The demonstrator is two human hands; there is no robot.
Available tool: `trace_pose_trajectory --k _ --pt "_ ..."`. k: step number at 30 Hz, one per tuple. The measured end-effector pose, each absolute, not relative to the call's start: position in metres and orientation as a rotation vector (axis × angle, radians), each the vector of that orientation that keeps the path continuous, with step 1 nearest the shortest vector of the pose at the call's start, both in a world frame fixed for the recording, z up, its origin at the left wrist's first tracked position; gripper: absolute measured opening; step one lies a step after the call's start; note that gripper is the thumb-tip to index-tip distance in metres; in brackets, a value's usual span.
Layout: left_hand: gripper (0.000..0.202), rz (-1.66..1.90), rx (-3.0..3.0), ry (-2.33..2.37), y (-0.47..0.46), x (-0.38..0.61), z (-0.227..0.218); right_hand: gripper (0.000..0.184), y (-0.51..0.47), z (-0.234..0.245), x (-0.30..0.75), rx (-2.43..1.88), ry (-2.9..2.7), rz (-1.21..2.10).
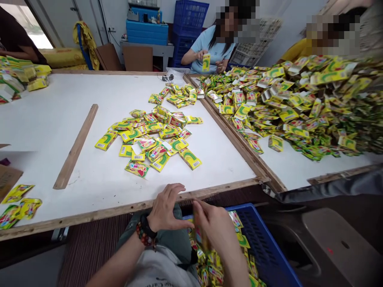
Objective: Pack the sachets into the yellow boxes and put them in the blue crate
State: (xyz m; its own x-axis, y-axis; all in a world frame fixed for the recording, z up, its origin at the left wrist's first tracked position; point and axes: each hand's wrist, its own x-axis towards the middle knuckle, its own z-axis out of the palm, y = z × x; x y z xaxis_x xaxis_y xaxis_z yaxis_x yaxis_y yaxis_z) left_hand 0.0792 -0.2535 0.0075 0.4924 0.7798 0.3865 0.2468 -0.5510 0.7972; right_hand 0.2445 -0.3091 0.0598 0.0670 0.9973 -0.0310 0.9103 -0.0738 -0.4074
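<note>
My left hand (166, 209) is above the near table edge, its thumb and fingers apart and nothing between them. Close beside it, my right hand (217, 225) is closed over the blue crate, gripping a small packet (200, 236) blurred by motion. Inside the crate (263, 239) lie many yellow-green packets (212, 271), partly hidden by my right arm. Ahead on the white table (104, 191) is a loose pile of small yellow and green boxes (154, 127), some with flaps standing open.
A wooden strip (76, 147) lies left of the pile. Several packets (22, 207) are at the left corner near a cardboard box (8, 175). A wooden rail (227, 133) divides off a large heap of boxes (287, 107). A co-worker (215, 48) holds a box. A stool (341, 243) stands right.
</note>
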Motion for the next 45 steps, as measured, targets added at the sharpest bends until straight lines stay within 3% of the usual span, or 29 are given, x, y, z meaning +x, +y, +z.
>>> trace_pose_trajectory --k 3,7,10,13,17,20,27,31,34,38,45 --pt "0.041 1.036 1.863 0.929 -0.253 0.079 0.007 0.040 -0.286 0.056 0.269 -2.448 -1.870 0.294" --pt "0.020 1.059 1.757 1.056 -0.253 0.082 0.003 0.064 -0.207 0.024 0.270 -2.229 -1.796 0.259" --pt "0.018 1.109 1.687 1.147 -0.252 0.084 0.003 0.066 -0.161 0.009 0.260 -2.116 -1.746 0.464" --pt "0.027 1.215 1.514 1.214 -0.249 0.085 0.004 0.063 -0.167 0.011 0.251 -1.973 -1.735 0.603" --pt "0.074 1.229 1.466 1.136 -0.248 0.086 0.001 0.062 -0.230 0.017 0.235 -1.257 -1.305 1.331" --pt "0.079 1.111 1.589 1.093 -0.251 0.088 -0.003 0.053 -0.266 0.017 0.216 -0.929 -0.959 1.565" --pt "0.081 1.126 1.711 1.364 -0.258 0.091 -0.003 0.047 -0.276 0.023 0.191 -1.229 -0.999 1.219" --pt "0.066 1.268 1.948 1.372 -0.261 0.089 -0.014 0.041 -0.279 0.035 0.195 -1.395 -1.114 0.887" --pt "0.056 1.278 2.097 1.192 -0.261 0.088 -0.018 0.036 -0.280 0.043 0.200 -1.338 -1.194 0.964" --pt "0.071 1.172 2.017 1.148 -0.258 0.088 -0.011 0.033 -0.278 0.051 0.203 -1.267 -1.397 0.932" --pt "0.068 0.854 2.051 1.285 -0.256 0.088 -0.011 0.030 -0.273 0.050 0.198 -1.498 -1.297 0.761"
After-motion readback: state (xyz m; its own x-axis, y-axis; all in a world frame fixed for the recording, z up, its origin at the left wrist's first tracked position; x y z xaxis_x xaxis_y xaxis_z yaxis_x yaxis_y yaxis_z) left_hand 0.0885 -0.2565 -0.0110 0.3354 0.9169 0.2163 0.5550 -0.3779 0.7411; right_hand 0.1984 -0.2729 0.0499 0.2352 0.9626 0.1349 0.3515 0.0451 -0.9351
